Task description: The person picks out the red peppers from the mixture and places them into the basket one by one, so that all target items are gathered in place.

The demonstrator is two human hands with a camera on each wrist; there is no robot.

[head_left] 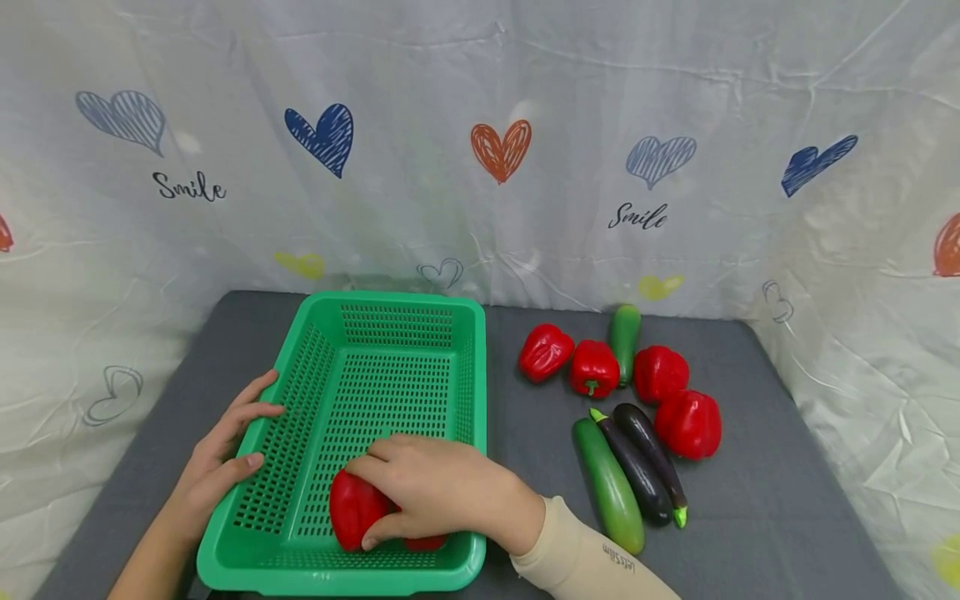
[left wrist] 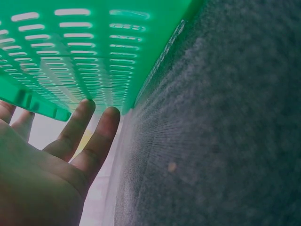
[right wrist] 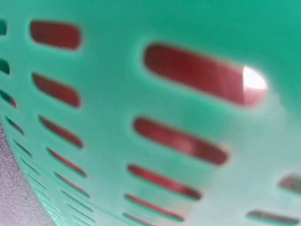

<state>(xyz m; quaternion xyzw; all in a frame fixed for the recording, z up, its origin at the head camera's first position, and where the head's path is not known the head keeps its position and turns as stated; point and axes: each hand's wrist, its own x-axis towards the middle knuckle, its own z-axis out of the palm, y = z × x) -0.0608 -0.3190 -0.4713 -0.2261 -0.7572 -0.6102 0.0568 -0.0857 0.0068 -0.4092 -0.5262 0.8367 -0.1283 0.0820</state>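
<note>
A green slotted plastic basket [head_left: 480,333] stands on the left of the table. Inside its near end, my right hand [head_left: 442,483] grips a red bell pepper [head_left: 354,510] from above, thumb on the near side. More red [head_left: 425,542] shows beneath that hand, mostly hidden by it. The right wrist view looks through the basket wall [right wrist: 108,108], with red behind its slots. My left hand [head_left: 213,467] rests at the basket's left rim, thumb and fingertips over the edge. In the left wrist view two straight fingers [left wrist: 106,127] of it lie against the outer wall.
Right of the basket lie several red bell peppers [head_left: 546,352], a green zucchini [head_left: 625,340] at the back and another zucchini [head_left: 609,487] nearer. Two dark purple eggplants [head_left: 633,471] lie beside it. A grey cloth [head_left: 765,475] covers the table; a white curtain [head_left: 420,208] hangs behind.
</note>
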